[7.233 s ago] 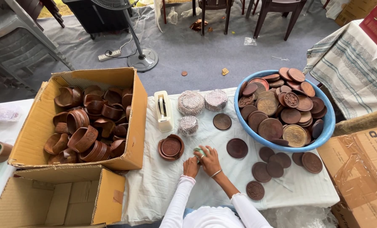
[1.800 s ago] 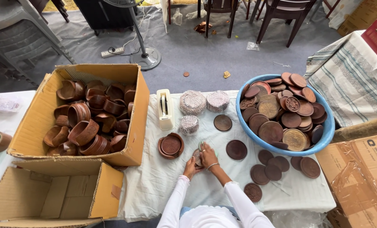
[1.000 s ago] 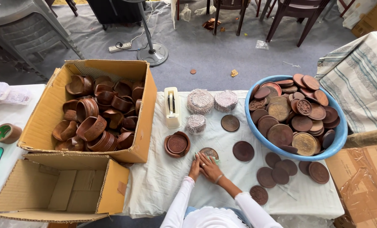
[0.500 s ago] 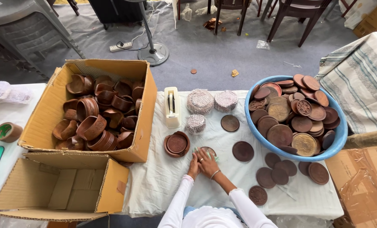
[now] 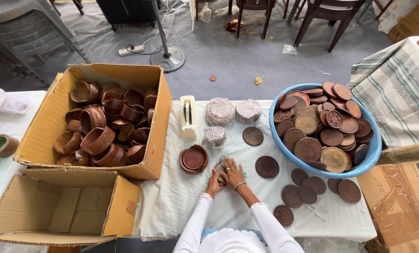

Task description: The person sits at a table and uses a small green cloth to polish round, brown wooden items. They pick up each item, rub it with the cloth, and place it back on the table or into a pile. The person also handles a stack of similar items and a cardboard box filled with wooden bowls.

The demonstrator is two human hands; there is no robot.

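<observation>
Both hands' grip (image 5: pixel 224 173) over a mostly hidden brown disc (image 5: pixel 219 167).

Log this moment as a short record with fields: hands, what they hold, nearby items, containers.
left hand: on the white cloth, at the left edge of a small brown disc
right hand: laid over the same disc, ring and bangle visible
nearest item: brown holder with disc inside, left of the hands
loose discs: one right of the hands, more near the table's right edge
blue basin: heaped with brown discs
cardboard box: full of brown holders
empty box: in front of it
tape dispenser
</observation>
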